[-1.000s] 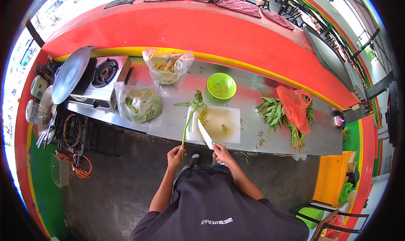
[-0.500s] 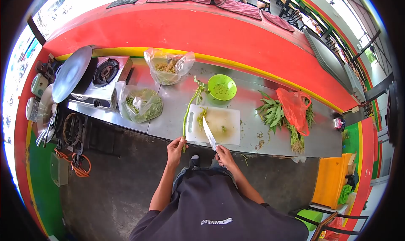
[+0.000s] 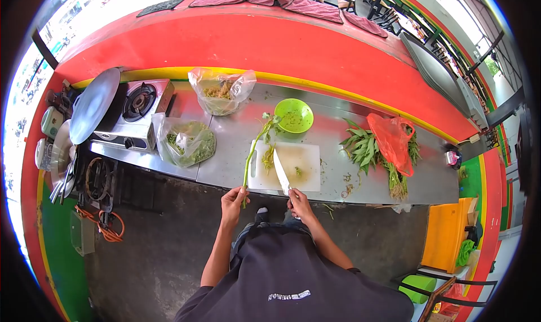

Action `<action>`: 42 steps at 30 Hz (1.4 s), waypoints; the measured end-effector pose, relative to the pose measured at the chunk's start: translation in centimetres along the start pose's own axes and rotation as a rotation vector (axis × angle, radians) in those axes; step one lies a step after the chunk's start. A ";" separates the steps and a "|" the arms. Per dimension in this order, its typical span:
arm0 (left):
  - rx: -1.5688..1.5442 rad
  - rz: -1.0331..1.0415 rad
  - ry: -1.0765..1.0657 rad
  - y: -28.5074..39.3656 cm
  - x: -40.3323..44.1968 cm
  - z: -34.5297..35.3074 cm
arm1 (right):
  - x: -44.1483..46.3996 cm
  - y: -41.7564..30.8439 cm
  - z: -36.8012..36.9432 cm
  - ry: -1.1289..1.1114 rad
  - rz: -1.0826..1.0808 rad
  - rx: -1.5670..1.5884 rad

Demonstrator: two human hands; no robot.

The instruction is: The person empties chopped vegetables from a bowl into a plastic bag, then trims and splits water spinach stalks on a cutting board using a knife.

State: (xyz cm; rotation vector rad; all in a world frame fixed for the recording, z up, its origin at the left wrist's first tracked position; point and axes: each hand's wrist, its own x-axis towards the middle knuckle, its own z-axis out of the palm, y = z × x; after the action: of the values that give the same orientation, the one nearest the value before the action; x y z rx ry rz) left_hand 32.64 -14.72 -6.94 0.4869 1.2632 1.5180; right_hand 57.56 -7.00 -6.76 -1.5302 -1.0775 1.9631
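Note:
My left hand [image 3: 233, 202] is closed round the lower end of a long green stalk [image 3: 251, 153], whose leafy tip points toward the green bowl [image 3: 294, 116]. In my right hand [image 3: 300, 205] is the handle of a knife [image 3: 280, 172], its blade pointing up and left over the white cutting board [image 3: 310, 178]. Yellowish-green trimmings [image 3: 268, 157] lie on the board left of the blade, and a small green piece [image 3: 298, 171] lies to its right.
Two clear plastic bags, one of greens [image 3: 189, 144] and one of brownish scraps [image 3: 220, 92], stand left of the bowl. Farther left is a gas stove [image 3: 132, 110] with a big metal lid [image 3: 94, 107]. Leafy bunches [image 3: 363, 146] lie right, under a red bag [image 3: 390, 144].
The stalk's leafy end has swung from over the board up toward the bowl, leaving trimmings on the board. The knife blade has shifted slightly right and stands more upright.

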 end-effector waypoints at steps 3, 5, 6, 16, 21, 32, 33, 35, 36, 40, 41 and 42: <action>-0.025 0.049 -0.009 1.5 -0.7 -0.1 | 0.2 0.0 0.3 -0.005 -0.005 -0.018; -0.041 0.081 -0.011 1.9 -1.0 -0.4 | 0.6 -0.2 0.3 -0.003 -0.005 -0.018; -0.049 0.094 0.004 2.0 -1.0 -0.6 | 1.0 -0.2 0.3 0.005 -0.005 -0.014; 0.185 0.106 0.199 -3.2 2.5 -1.3 | 7.5 -3.0 0.9 0.202 -0.240 -0.214; 0.686 0.233 0.503 -5.5 3.0 -1.1 | 6.9 -1.9 0.2 0.154 -0.183 -0.095; 0.716 0.261 0.788 -6.4 7.2 -1.2 | 0.9 5.0 -2.0 0.216 -0.026 0.032; 1.017 0.382 0.890 -6.1 7.7 -0.6 | 0.6 5.1 -2.0 0.223 -0.024 0.036; 1.139 0.334 0.945 -5.4 9.0 1.0 | 0.2 5.2 -2.1 0.231 0.000 0.021; 1.142 0.481 0.886 -4.3 9.7 2.3 | 0.2 5.2 -2.3 0.234 0.004 0.020; 0.937 0.704 0.291 -2.5 16.4 6.6 | 0.7 4.6 -2.6 0.256 -0.006 0.022; 0.890 0.660 0.202 -1.7 18.4 8.1 | 0.9 4.1 -2.7 0.257 0.008 0.026; 0.943 0.645 0.186 -2.2 21.1 8.9 | 1.1 3.8 -2.8 0.259 0.020 0.030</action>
State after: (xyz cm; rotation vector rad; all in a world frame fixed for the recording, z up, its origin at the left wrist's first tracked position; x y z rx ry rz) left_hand 33.16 7.75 -11.98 1.4989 2.0846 1.3940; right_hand 60.32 -7.57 -10.67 -1.7275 -0.9231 1.7258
